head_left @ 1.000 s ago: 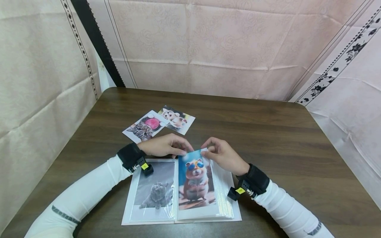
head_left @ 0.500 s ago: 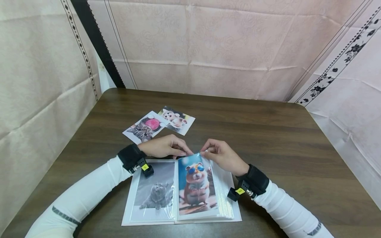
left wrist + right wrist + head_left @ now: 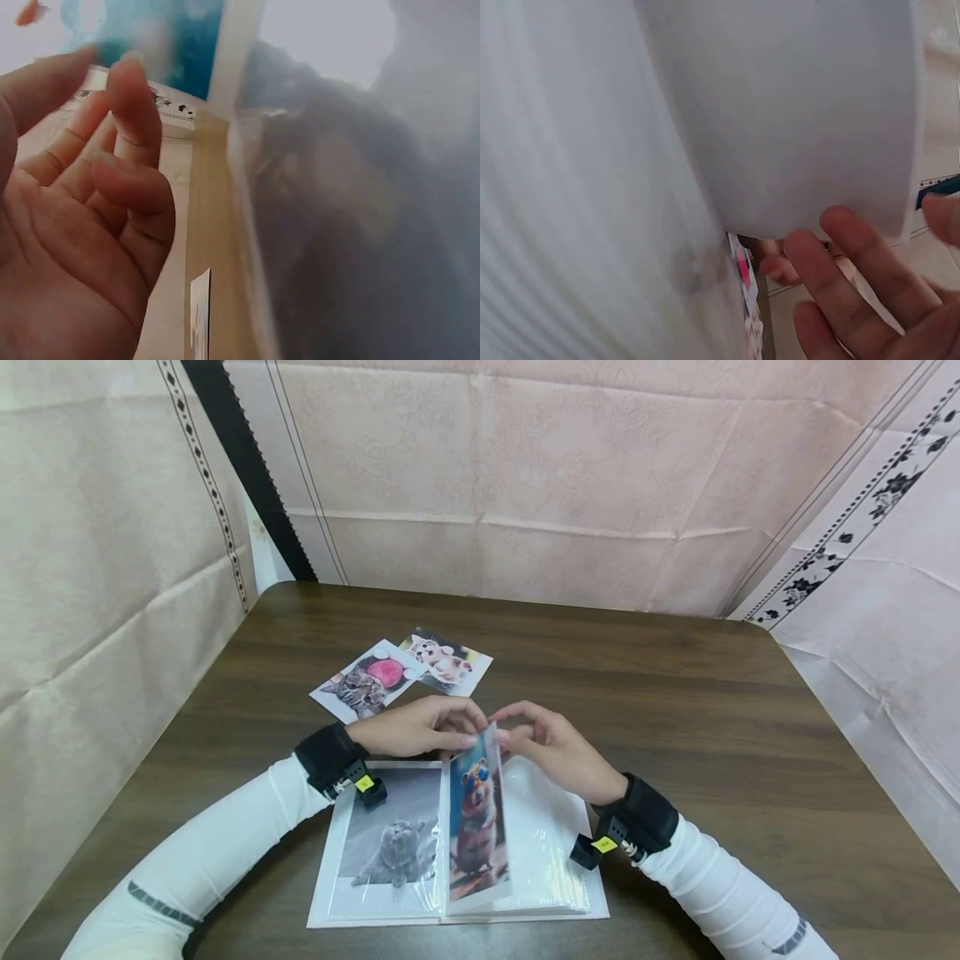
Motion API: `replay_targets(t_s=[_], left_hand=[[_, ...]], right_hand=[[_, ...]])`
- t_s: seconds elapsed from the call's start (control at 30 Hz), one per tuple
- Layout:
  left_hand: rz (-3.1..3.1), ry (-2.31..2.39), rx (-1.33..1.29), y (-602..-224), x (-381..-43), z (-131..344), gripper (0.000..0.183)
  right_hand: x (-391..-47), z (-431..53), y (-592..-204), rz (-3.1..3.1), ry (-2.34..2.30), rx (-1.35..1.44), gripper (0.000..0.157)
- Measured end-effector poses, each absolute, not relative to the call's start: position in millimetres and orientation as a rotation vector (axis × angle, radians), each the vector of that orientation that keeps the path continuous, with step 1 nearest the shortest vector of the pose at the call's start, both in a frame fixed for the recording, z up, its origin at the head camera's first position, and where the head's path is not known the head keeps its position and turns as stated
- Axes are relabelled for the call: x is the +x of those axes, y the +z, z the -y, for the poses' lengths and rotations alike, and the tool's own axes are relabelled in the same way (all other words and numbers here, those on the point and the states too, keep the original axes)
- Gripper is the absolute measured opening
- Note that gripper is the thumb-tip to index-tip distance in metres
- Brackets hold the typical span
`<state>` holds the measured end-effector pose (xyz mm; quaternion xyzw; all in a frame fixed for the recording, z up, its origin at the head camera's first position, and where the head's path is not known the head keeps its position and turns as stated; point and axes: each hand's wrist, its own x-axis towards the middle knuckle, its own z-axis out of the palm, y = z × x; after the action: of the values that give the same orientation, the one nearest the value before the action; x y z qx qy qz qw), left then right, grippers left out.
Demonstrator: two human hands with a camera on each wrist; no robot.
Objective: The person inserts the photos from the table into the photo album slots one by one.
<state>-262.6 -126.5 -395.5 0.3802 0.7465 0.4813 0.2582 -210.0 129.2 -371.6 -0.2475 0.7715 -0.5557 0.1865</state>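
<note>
A photo album [image 3: 540, 827] lies spread on the table, with a grey cat picture [image 3: 397, 852] in its left page. Its hamster photo page [image 3: 477, 827] stands tilted up from the spine. My left hand [image 3: 420, 727] pinches the top edge of that page between thumb and index finger; the blue of the photo [image 3: 191, 45] shows beyond the fingertips in the left wrist view. Just right of the raised page is my right hand [image 3: 555, 747], its fingers lying against the page's white back [image 3: 795, 120] and its thumb apart from them.
Two loose photos, a kitten with a pink ball [image 3: 367, 681] and a white kitten [image 3: 448, 660], overlap behind the left hand. The brown wooden table [image 3: 660, 693] extends to the right and back, where patterned cloth [image 3: 570, 485] hangs.
The hamster photo first slid down into its sleeve. Then the page lifted and swung leftward, baring the white page beneath. Both hands rose slightly, and the right hand shifted left.
</note>
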Motion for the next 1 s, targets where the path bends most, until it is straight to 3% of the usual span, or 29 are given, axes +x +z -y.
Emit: replay_targets(t_s=[0.13,0.33,0.47,0.57,0.8,1.0], left_hand=[[-1.996,1.351,1.017,-393.5,-263.2,132.6,0.034],[-1.916,1.375,1.005,-387.7,-263.4,147.4,0.067],[-1.924,1.319,1.058,-384.3,-264.5,158.2,0.075],[-1.895,1.305,1.121,-384.9,-265.0,166.1,0.065],[-1.941,1.192,1.233,-389.0,-262.3,181.1,0.025],[-2.101,1.007,1.090,-393.0,-257.2,188.2,0.019]], right_hand=[[-207.5,-125.4,-369.7,-2.098,-1.542,-0.765,0.044],[-206.9,-123.3,-370.7,-2.036,-1.516,-0.826,0.042],[-208.3,-122.9,-370.9,-2.065,-1.471,-0.828,0.039],[-209.5,-123.1,-370.8,-2.112,-1.421,-0.823,0.035],[-214.6,-126.1,-373.9,-2.191,-1.298,-0.841,0.028],[-218.6,-127.8,-376.0,-2.220,-1.248,-0.858,0.028]])
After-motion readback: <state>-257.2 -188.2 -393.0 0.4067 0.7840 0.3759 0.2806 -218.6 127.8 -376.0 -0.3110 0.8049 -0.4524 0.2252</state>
